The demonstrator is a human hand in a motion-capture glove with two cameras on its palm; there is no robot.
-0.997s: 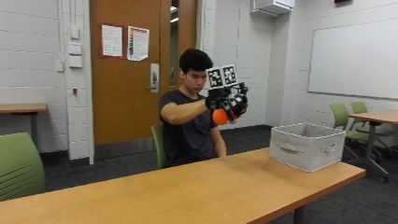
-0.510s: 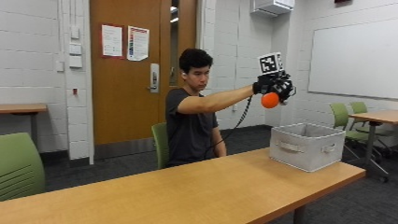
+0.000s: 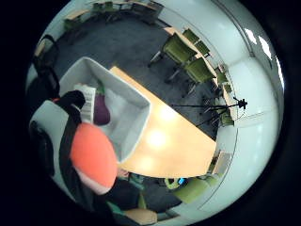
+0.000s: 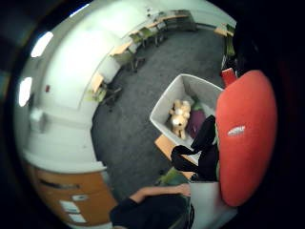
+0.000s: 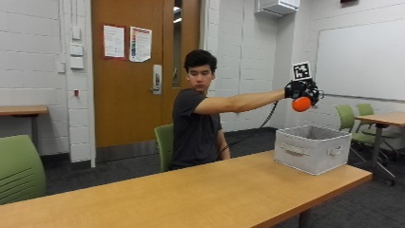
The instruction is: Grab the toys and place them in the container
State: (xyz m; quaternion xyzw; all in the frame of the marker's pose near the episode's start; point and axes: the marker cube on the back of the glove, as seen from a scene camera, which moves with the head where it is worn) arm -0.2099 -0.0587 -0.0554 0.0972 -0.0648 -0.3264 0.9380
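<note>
My gloved right hand (image 5: 302,90) is stretched out at arm's length above the grey fabric bin (image 5: 312,148) at the table's right end, and it grips an orange ball-shaped toy (image 5: 301,104). In the palm views the orange toy (image 4: 245,138) (image 3: 93,156) sits close against the palm. Below it the bin (image 4: 167,107) (image 3: 136,110) stands open-topped. Inside the bin lie a tan plush animal (image 4: 180,117) and a purple toy (image 4: 197,121) (image 3: 100,109).
The long wooden table (image 5: 190,194) carries only the bin. Green chairs (image 5: 20,168) stand at the left and behind the person (image 5: 166,142). More green chairs (image 5: 351,123) and another table (image 5: 383,118) stand at the right, past the bin.
My hand has carried the orange toy from in front of the person's chest out to the right, and now it hangs over the bin.
</note>
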